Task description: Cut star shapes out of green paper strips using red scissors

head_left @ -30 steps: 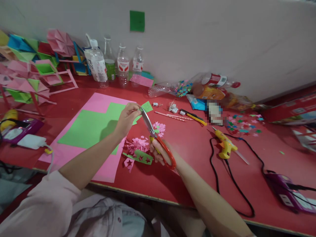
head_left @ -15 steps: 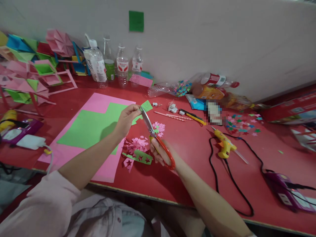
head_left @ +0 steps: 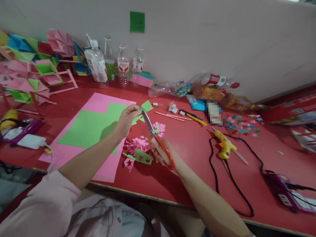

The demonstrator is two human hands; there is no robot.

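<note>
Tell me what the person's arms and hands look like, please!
The left arm wears a loose, pale pink sleeve ending near the elbow. The right forearm is bare nearly to the picture's edge. The left hand and right hand have no gloves.

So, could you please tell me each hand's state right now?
Left hand: closed, apparently pinching green paper.
Right hand: closed, holding orange-handled scissors.

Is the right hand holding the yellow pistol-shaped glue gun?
No, the right hand grips the red-handled metal scissors, while the yellow glue gun lies apart from it on the red tabletop.
</note>
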